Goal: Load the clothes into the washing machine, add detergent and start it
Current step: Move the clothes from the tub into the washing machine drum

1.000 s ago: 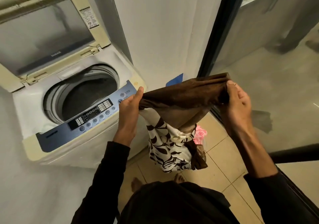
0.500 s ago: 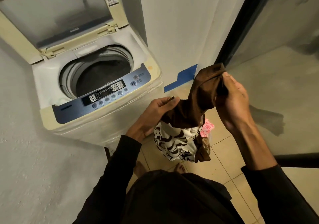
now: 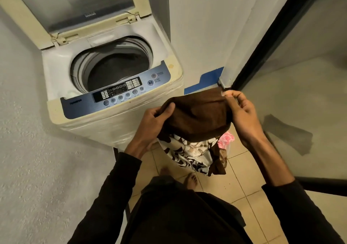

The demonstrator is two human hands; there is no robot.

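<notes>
The washing machine [image 3: 112, 86] stands at about ten o'clock from the person, its lid [image 3: 75, 5] raised and leaning back. What shows of the drum [image 3: 118, 69] looks dark and bare of clothes, though its bottom is too dim to be sure. So loading seems barely begun, if at all.

The left hand [image 3: 155, 119] grips the left edge of a brown garment [image 3: 197, 116], fingers curled round the cloth. The right hand [image 3: 242, 112] pinches the opposite edge between thumb and fingers, so the piece is stretched between the two hands, in the air at about twelve o'clock from the body, just beside the machine's front right corner and not yet over the opening.

Under it hangs or lies a brown-and-white patterned cloth [image 3: 187, 153], with something pink [image 3: 226, 139] just at its three o'clock; these likely wait their turn.

No detergent is in view. The control panel [image 3: 120, 91] is untouched, its start button at the right end. Left to do: load, dose, close the lid, start.
</notes>
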